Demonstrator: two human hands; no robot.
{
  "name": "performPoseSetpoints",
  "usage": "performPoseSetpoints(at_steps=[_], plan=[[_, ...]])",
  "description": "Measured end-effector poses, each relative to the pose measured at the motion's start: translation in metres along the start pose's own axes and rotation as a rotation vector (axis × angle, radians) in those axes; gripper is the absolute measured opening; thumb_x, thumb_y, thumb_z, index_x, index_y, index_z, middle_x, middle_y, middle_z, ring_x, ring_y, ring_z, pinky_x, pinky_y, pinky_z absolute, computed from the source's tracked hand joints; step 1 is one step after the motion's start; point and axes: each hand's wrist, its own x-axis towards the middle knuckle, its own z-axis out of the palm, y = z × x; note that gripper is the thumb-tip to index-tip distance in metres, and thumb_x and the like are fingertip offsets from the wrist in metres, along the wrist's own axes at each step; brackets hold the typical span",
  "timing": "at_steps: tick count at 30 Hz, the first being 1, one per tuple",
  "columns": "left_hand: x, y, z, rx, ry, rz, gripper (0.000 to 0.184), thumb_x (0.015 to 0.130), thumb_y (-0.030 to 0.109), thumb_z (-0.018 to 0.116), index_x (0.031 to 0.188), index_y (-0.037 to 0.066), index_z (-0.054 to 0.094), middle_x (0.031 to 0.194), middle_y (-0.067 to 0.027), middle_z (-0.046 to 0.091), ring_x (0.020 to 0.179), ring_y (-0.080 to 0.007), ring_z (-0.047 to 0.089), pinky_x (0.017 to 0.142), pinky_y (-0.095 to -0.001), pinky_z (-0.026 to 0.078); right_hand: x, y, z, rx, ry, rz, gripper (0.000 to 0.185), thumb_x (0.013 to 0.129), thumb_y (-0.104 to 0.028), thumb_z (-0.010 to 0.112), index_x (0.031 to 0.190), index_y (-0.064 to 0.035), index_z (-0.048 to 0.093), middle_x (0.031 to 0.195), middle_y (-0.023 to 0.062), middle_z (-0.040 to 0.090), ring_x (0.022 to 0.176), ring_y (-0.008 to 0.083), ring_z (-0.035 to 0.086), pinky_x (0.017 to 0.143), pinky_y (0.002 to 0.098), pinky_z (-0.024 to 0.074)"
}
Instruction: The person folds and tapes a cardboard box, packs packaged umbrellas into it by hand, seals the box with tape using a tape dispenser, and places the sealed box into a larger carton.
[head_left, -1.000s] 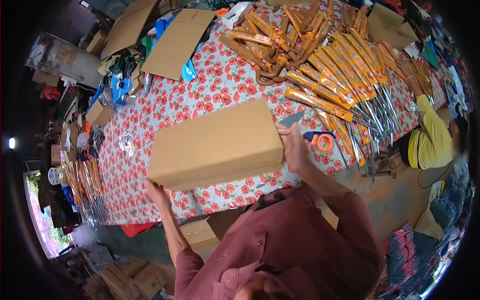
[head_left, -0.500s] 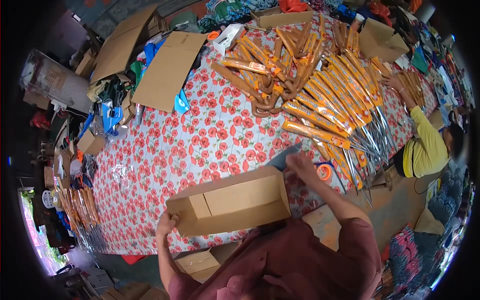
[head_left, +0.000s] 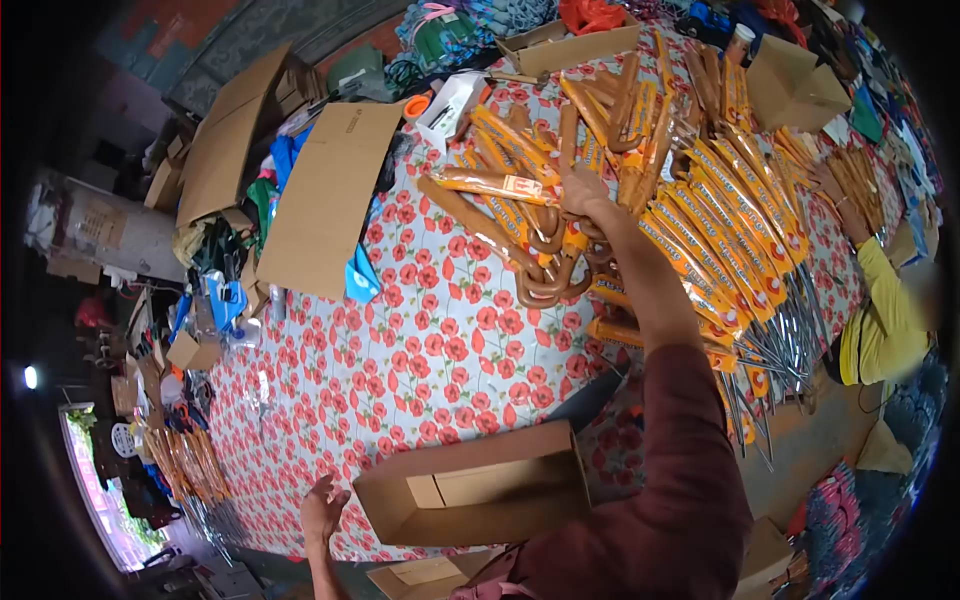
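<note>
An open cardboard box (head_left: 470, 450) lies at the front edge of the table, its inside showing bare cardboard. Left of it, my left hand (head_left: 322, 510) hovers with fingers apart and nothing in them. My right hand (head_left: 585, 190) reaches into a pile of brown hook-handled sticks (head_left: 480, 225), some in orange printed wrappers. Its fingers are curled around a brown stick (head_left: 568, 138); the palm side is hidden. To the right, orange-wrapped sticks (head_left: 715, 235) lie fanned in a row, with thin metal rods (head_left: 785, 345) sticking out.
A flowered cloth (head_left: 420, 370) covers the table. Cardboard sheets (head_left: 325, 190) and mixed goods stand at the left. Another open box (head_left: 795, 85) stands at the back right. A co-worker in a yellow sleeve (head_left: 885, 300) handles sticks at the right. A second box (head_left: 430, 572) is below the table edge.
My right hand has left the box's right end and moved up into the pile of sticks. My left hand has let go of the box's left end. The view has shifted.
</note>
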Motion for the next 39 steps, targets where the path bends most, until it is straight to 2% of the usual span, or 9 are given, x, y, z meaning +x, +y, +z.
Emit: performPoseSetpoints(at_steps=[10,16,21,25,26,29,33,36,39], plan=[[0.055,0.185,0.005,-0.558,0.167,0.495,0.045,0.092,0.011,0.072,0.133,-0.004,0.059,0.126,-0.0197,0.067,0.118,-0.0264,0.065,0.098,-0.0373,0.051,-0.027,0.044,-0.019,0.450,0.227,0.017,0.053,0.082,-0.018,0.069,0.133,-0.0065,0.056,0.121,0.0224,0.067,0.113,0.0390,0.065,0.095,0.0454,0.0511],[0.039,0.364,0.022,-1.265,0.162,0.753,0.077,0.098,0.011,0.062,0.159,0.002,0.016,0.154,-0.0214,0.040,0.132,-0.0275,0.052,0.102,-0.0359,0.049,-0.258,-0.055,-0.092,0.877,0.112,-0.064,0.052,0.081,-0.005,0.065,0.132,-0.0037,0.053,0.100,0.0083,0.065,0.089,0.0168,0.062,0.080,0.0319,0.0512],[-0.025,0.406,-0.002,-1.838,0.319,0.704,0.063,0.098,0.014,0.061,0.150,0.000,0.027,0.134,-0.0137,0.051,0.119,-0.0187,0.053,0.098,-0.0330,0.048,-0.395,-0.093,-0.057,0.959,-0.155,-0.261,0.039,0.085,-0.005,0.069,0.122,-0.0059,0.057,0.099,0.0029,0.064,0.091,0.0124,0.061,0.078,0.0274,0.0510],[-0.044,0.310,-0.023,-1.583,0.069,0.609,0.052,0.093,0.014,0.066,0.139,-0.001,0.048,0.105,-0.0046,0.065,0.095,-0.0125,0.062,0.085,-0.0310,0.052,-0.442,-0.124,-0.089,0.662,-0.352,-0.050,0.038,0.085,0.001,0.070,0.120,-0.0059,0.057,0.099,0.0031,0.066,0.085,0.0112,0.063,0.073,0.0278,0.0530],[-0.051,0.275,-0.024,-1.450,-0.022,0.630,0.050,0.092,0.015,0.067,0.136,-0.001,0.051,0.106,-0.0047,0.066,0.095,-0.0123,0.062,0.085,-0.0310,0.052,-0.434,-0.104,-0.070,0.738,-0.165,-0.352,0.033,0.083,0.003,0.071,0.114,-0.0052,0.060,0.097,0.0025,0.066,0.083,0.0104,0.064,0.070,0.0267,0.0528],[-0.060,0.186,-0.037,-0.961,-0.270,0.679,0.046,0.087,0.019,0.072,0.128,0.001,0.062,0.118,-0.0051,0.067,0.100,-0.0112,0.063,0.088,-0.0302,0.053,-0.451,-0.113,-0.106,0.828,-0.190,-0.214,0.035,0.084,0.005,0.069,0.113,-0.0052,0.051,0.096,0.0016,0.065,0.085,0.0086,0.062,0.073,0.0250,0.0520],[-0.055,0.129,0.030,-0.414,-0.384,1.012,0.058,0.086,0.021,0.072,0.140,0.007,0.057,0.130,-0.0133,0.066,0.111,-0.0256,0.065,0.101,-0.0377,0.049,-0.466,-0.131,-0.102,0.766,-0.164,-0.436,0.066,0.083,0.002,0.069,0.143,-0.0022,0.041,0.121,0.0091,0.061,0.110,0.0153,0.060,0.096,0.0311,0.0497],[-0.042,0.127,0.092,-0.308,-0.832,0.979,0.053,0.089,0.029,0.069,0.137,0.007,0.059,0.130,-0.0159,0.066,0.120,-0.0296,0.061,0.103,-0.0407,0.048,-0.471,-0.144,-0.072,0.659,-0.298,-0.723,0.081,0.082,-0.001,0.069,0.154,-0.0065,0.033,0.136,0.0146,0.055,0.129,0.0215,0.052,0.106,0.0360,0.0444],[-0.019,0.128,0.153,-0.081,-0.764,0.907,0.053,0.091,0.031,0.067,0.137,0.007,0.059,0.130,-0.0166,0.065,0.119,-0.0295,0.062,0.103,-0.0406,0.048,-0.467,-0.163,-0.039,0.547,-0.714,-0.715,0.076,0.083,-0.007,0.066,0.153,-0.0110,0.036,0.141,0.0152,0.055,0.131,0.0271,0.054,0.108,0.0385,0.0438]])
